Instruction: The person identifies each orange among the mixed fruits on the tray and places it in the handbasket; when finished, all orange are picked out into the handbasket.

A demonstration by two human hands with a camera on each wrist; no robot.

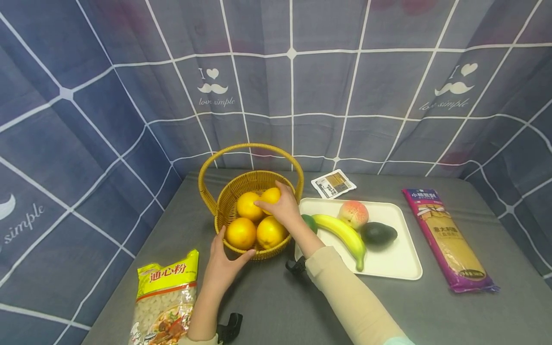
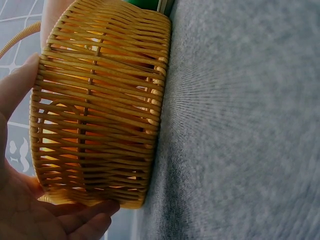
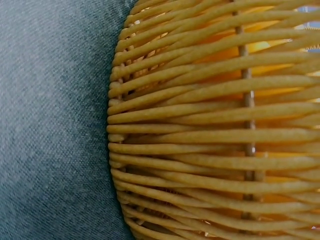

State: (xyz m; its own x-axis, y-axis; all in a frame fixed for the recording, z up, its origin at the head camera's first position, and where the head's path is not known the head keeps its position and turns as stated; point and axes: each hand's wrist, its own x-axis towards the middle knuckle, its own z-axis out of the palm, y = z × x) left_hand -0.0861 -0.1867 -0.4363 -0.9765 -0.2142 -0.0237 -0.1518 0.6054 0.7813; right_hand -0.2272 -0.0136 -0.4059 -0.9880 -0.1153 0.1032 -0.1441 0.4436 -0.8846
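Observation:
A yellow woven basket (image 1: pixel 224 203) with a tall arched handle stands near the back, with several oranges (image 1: pixel 240 233) inside. My right hand (image 1: pixel 285 207) reaches over its right rim and grips an orange (image 1: pixel 270 196) at the top of the group. At the front left, my left hand (image 1: pixel 222 266) holds the basket's side, thumb at the rim and fingers round the wall in the left wrist view. Only the basket's weave (image 3: pixel 200 135), with orange colour behind it, and grey cloth show in the right wrist view; the right hand is out of sight there.
Right of the basket, a white tray (image 1: pixel 407 258) bears a banana (image 1: pixel 345 235), a peach (image 1: pixel 353 213), an avocado (image 1: pixel 378 234) and a partly hidden green item (image 1: pixel 309 222). A small flat packet (image 1: pixel 334 184) lies behind it. Pasta bags lie far right (image 1: pixel 448 239) and front left (image 1: pixel 166 299).

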